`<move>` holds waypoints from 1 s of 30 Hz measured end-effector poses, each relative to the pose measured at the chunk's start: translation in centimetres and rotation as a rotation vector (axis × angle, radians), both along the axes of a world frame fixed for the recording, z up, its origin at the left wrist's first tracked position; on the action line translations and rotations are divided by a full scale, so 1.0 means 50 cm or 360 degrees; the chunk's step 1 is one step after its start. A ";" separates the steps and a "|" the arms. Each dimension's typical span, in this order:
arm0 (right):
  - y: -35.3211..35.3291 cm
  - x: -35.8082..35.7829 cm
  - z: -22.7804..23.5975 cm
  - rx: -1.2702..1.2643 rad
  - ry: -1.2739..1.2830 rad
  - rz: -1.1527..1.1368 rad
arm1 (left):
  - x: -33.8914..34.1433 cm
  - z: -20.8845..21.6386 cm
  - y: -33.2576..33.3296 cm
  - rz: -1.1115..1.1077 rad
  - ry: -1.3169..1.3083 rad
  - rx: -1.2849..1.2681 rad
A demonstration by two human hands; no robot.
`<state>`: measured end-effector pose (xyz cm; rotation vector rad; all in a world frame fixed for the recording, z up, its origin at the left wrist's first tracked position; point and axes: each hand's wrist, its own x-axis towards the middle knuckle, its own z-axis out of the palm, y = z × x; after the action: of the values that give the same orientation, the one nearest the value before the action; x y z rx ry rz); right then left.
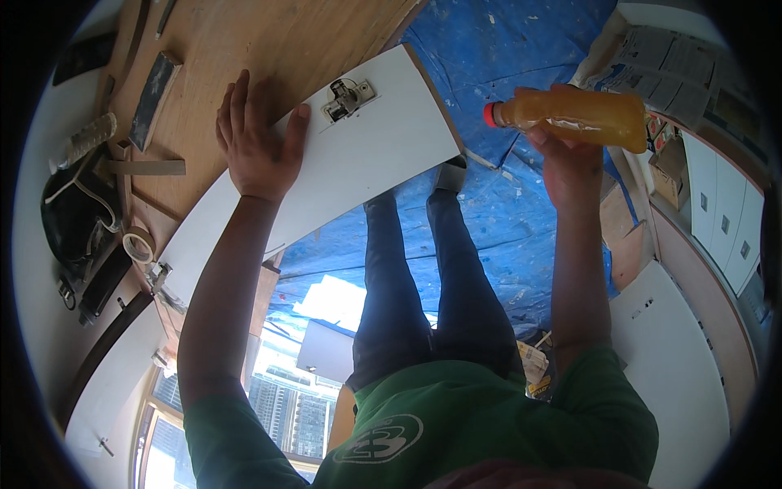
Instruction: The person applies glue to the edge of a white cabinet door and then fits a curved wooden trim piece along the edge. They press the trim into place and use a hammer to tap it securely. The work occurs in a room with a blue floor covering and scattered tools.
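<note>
A clear plastic bottle (pixel 599 116) with amber liquid and a red cap is held on its side by my right hand (pixel 564 159), over the blue-covered floor. The fingers wrap round its body, and its cap points left. My left hand (pixel 259 151) lies with spread fingers at the edge of a white cabinet door panel (pixel 383 155), partly over the wooden surface (pixel 269 37). A metal concealed hinge (pixel 346 99) is fixed on the panel, just right of that hand.
Blue sheeting (pixel 505 41) covers the floor. At the left are a roll of tape (pixel 138 244), a black bag (pixel 77 216) and a dark flat block (pixel 155 99). More white panels (pixel 668 342) lean at the right, below a shelf with boxes (pixel 672 171).
</note>
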<state>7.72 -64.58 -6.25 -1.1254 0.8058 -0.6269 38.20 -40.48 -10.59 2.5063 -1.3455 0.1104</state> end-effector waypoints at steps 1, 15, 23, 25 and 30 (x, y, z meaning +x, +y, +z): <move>-0.005 0.005 0.004 0.0027 -0.0036 0.0008 | 0.000 0.001 0.000 0.0000 -0.0004 0.0005; -0.045 0.122 -0.084 0.0597 -0.0360 -0.0037 | 0.005 -0.007 0.003 -0.0003 0.0046 -0.0010; -0.061 0.164 -0.107 0.0616 -0.0347 -0.0064 | 0.004 -0.004 0.001 0.0001 0.0072 -0.0009; -0.062 0.172 -0.108 0.0592 -0.0342 -0.0062 | 0.005 -0.003 0.002 -0.0001 0.0091 -0.0019; -0.063 0.181 -0.108 0.0534 -0.0323 -0.0047 | 0.002 0.000 0.000 0.0019 0.0087 0.0021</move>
<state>16.78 -67.76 -11.65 -0.7332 0.7220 -0.5942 38.27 -40.49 -10.59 2.5098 -1.3139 0.0351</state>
